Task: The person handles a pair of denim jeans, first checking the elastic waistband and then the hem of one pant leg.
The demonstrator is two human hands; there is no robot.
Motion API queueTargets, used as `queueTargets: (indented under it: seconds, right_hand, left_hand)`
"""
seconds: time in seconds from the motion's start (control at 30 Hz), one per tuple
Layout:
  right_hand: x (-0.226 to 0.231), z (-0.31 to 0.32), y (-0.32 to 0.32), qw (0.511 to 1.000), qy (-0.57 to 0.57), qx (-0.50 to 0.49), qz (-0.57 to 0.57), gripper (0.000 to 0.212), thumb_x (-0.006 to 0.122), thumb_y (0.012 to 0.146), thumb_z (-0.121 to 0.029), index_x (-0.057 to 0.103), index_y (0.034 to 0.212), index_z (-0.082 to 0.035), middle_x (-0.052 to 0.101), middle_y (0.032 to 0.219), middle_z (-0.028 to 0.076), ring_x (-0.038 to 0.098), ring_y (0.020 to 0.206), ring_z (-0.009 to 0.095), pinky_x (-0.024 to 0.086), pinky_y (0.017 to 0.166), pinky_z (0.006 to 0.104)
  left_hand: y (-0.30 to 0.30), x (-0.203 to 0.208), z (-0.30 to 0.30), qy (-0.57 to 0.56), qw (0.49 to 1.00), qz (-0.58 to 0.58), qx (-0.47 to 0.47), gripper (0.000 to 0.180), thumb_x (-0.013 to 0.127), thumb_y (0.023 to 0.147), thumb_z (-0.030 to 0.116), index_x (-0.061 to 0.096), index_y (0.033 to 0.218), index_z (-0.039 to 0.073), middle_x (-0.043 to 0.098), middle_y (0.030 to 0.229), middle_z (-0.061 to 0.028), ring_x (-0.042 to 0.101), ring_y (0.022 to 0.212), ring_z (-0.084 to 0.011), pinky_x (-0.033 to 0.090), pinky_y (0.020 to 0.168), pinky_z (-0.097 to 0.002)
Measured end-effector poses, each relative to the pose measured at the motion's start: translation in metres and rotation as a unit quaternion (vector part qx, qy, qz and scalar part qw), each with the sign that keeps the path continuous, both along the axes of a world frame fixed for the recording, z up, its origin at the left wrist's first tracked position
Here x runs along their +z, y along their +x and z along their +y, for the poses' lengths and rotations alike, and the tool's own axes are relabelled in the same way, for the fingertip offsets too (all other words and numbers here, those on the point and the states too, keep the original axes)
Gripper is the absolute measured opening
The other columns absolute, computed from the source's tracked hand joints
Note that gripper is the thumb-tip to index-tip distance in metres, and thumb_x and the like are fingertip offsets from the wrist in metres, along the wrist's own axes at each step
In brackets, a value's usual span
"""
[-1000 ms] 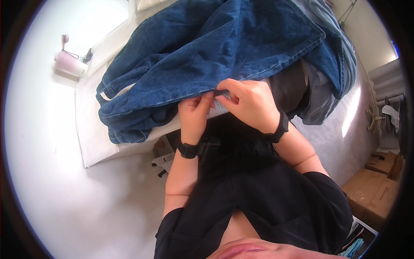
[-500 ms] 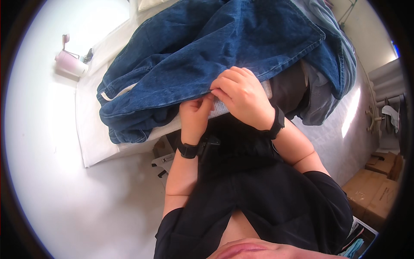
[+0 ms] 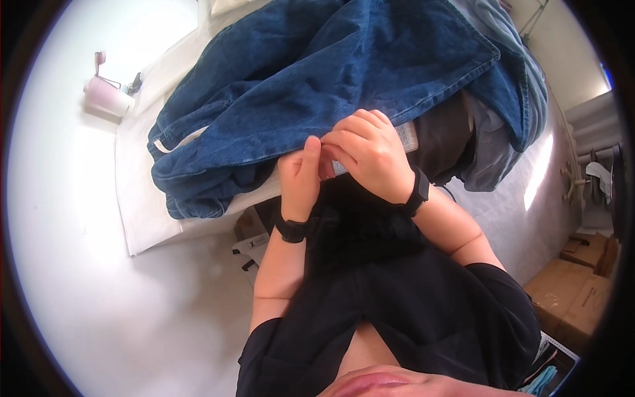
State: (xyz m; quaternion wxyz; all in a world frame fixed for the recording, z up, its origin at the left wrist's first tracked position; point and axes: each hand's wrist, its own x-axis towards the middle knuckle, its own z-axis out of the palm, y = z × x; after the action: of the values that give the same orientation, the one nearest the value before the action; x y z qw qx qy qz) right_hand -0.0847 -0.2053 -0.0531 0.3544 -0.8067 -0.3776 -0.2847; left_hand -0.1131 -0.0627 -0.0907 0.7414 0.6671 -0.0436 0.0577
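A large blue denim garment (image 3: pixel 297 106) lies spread over a cloth-covered table in front of me, its stitched near edge slanting up to the right. My left hand (image 3: pixel 299 178) pinches that near edge between thumb and fingers, the thumb pointing away from me. Touching it from the right, my right hand (image 3: pixel 374 155) is closed on the same edge with bent fingers. The exact spot held is partly hidden behind the fingertips. A light, finely patterned piece (image 3: pixel 408 137) and a dark cloth (image 3: pixel 440 135) show beneath the denim beside my right hand.
The table's white cover (image 3: pixel 149 221) hangs at the left corner. A pink and white cup (image 3: pixel 109 97) stands at the far left. Grey-blue fabric (image 3: pixel 489 155) drapes at the right. Cardboard boxes (image 3: pixel 569 291) sit low at the right, near a metal stand (image 3: pixel 572 185).
My right hand has shifted slightly down, and its wrist has lowered. The left thumb has straightened upward along the denim edge. The garment lies almost as before.
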Motion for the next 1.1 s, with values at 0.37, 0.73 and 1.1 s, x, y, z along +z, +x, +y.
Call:
queueTargets:
  seconds: [0.37,0.73,1.1]
  right_hand:
    - [0.010,-0.027,0.006,0.998,-0.018,-0.053,0.025,0.020,0.068,0.063,-0.008,0.062,0.082,-0.008,0.057,0.082,0.003,0.054,0.080,0.019,0.038,0.075,0.0319]
    - [0.009,-0.028,0.012,0.998,-0.056,-0.023,0.033,0.014,0.067,0.063,-0.012,0.059,0.074,-0.008,0.056,0.071,0.001,0.054,0.074,0.019,0.038,0.075,0.0326]
    - [-0.002,-0.006,0.006,1.000,0.015,0.019,0.009,0.019,0.068,0.059,-0.003,0.056,0.073,-0.007,0.055,0.073,0.003,0.053,0.068,0.020,0.039,0.066,0.0311]
  left_hand:
    - [0.000,0.007,-0.001,-0.030,0.995,0.042,0.089,0.046,0.045,0.088,0.029,0.059,0.056,-0.001,0.048,0.047,-0.0012,0.041,0.044,-0.0069,0.032,0.046,-0.0216]
    - [-0.002,0.007,-0.004,-0.083,0.987,0.032,0.130,0.046,0.046,0.087,0.028,0.056,0.052,0.000,0.046,0.045,-0.0017,0.040,0.042,-0.0079,0.030,0.044,-0.0220]
    - [-0.001,-0.002,0.003,-0.288,0.935,0.014,0.208,0.048,0.043,0.088,0.027,0.043,0.045,0.007,0.042,0.042,-0.0036,0.036,0.039,-0.0102,0.029,0.045,-0.0221]
